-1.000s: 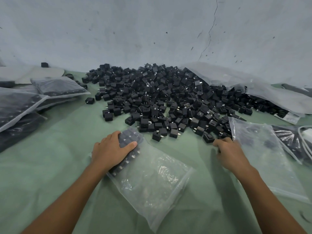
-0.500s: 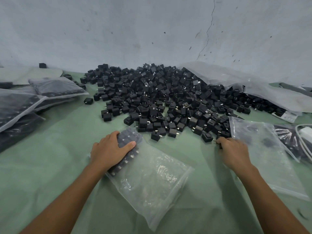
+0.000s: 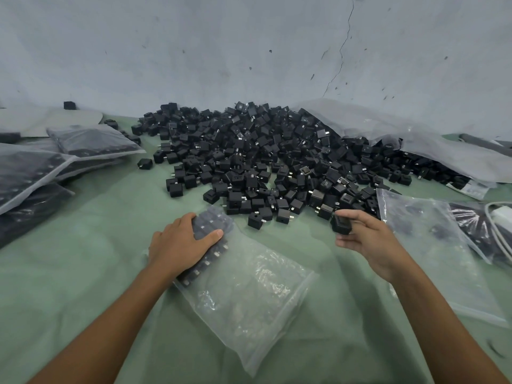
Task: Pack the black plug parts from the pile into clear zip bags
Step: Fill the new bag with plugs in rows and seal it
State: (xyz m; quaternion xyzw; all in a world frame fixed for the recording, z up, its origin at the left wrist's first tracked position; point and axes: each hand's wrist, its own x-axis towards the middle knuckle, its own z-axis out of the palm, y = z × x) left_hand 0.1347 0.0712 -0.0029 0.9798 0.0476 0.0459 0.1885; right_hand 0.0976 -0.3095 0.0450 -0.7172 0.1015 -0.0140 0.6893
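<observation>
zip bag lower centre, part-filled | left hand flat, fingers spread on its filled end | right hand centre right pinches one plug part | pile mid-frame | filled bags left

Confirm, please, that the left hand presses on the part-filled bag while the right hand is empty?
Not quite: in the head view the right hand is not empty, it pinches a black plug part. The left hand does press on the part-filled bag.
</observation>
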